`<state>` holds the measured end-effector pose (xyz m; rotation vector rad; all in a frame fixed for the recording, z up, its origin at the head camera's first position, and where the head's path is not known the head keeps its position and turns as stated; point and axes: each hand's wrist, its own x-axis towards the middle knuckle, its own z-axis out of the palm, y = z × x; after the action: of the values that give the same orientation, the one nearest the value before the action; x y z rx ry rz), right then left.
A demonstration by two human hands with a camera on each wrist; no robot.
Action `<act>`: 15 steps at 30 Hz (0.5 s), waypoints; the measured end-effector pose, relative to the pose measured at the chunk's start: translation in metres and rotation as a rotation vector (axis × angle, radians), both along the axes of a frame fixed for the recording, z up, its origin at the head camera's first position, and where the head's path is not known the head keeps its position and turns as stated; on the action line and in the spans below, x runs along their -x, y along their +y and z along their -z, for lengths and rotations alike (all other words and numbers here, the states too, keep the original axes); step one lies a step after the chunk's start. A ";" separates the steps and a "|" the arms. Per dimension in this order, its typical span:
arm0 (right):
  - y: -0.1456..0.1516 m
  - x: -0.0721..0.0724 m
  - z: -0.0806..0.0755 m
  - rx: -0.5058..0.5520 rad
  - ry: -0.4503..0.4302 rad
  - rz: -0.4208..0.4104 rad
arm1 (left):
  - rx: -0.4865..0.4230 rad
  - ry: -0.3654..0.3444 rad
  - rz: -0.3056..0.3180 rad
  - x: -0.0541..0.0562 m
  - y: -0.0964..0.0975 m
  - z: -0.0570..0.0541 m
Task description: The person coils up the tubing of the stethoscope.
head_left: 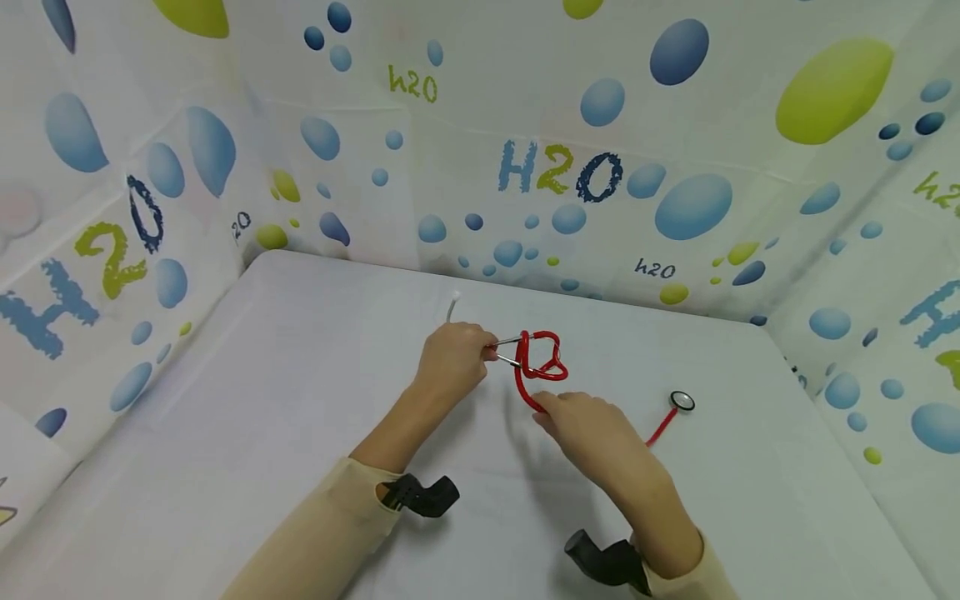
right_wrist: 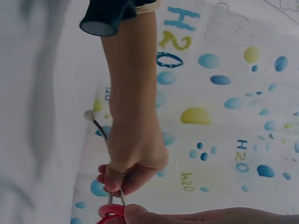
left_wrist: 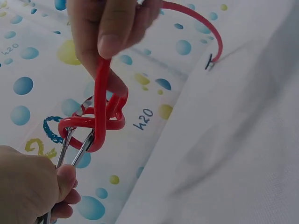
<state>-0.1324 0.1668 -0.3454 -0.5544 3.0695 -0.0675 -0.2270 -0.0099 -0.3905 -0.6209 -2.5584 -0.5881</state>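
Note:
A red stethoscope (head_left: 522, 354) is held up over the white table between both hands, its tubing looped round on itself near the metal ear tubes (left_wrist: 83, 148). My left hand (head_left: 453, 358) grips the two ear tubes together, and a pale ear tip (right_wrist: 89, 115) sticks out past it. With thumb and fingers my right hand (head_left: 588, 429) pinches the red tubing just below the loop. Beyond the right hand the tubing runs to the round chest piece (head_left: 682, 402), which is at the right. In the left wrist view the right fingers (left_wrist: 112, 42) partly cover the loop.
A white cloth covers the table (head_left: 315, 333). Behind and at both sides hangs a white curtain (head_left: 465, 167) printed with blue and green drops and H2O lettering. Each wrist bears a black camera mount (head_left: 423, 496).

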 end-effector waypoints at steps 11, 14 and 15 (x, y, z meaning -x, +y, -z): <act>0.016 -0.004 -0.016 0.020 0.048 -0.092 | 0.084 -0.085 0.036 -0.002 0.010 0.008; 0.020 -0.004 -0.018 0.025 0.101 -0.128 | 0.115 -0.079 0.063 -0.006 0.016 0.008; 0.021 -0.004 -0.018 0.024 0.121 -0.137 | 0.125 -0.076 0.074 -0.008 0.018 0.009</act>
<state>-0.1283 0.1874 -0.3271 -0.7963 3.1400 -0.0703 -0.2190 0.0086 -0.3990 -0.7519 -2.6692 -0.4870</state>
